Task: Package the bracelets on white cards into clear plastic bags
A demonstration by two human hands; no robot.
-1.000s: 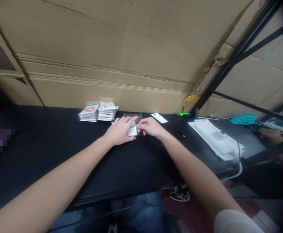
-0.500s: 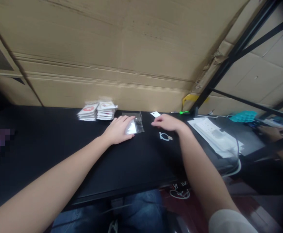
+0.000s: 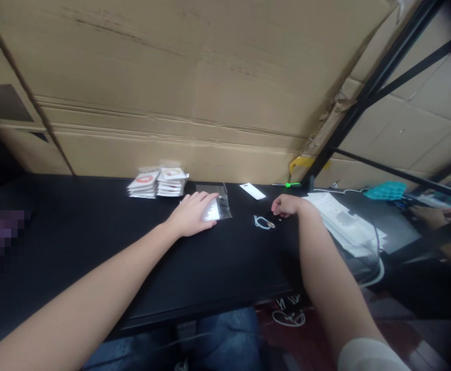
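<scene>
Right hand has drawn away rightward, fingers curled, whether pinching anything too small to tell; it sits just past a coiled white cable on the black table; left hand lies flat, fingers together, pressing a white item inside a clear plastic bag, just beside the hand.

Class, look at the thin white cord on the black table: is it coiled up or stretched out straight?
Coiled: the thin white cord lies curled in a small loop on the black table, just left of the right hand.

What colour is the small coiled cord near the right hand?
The coiled cord looks bluish white, best in the head view.
</scene>
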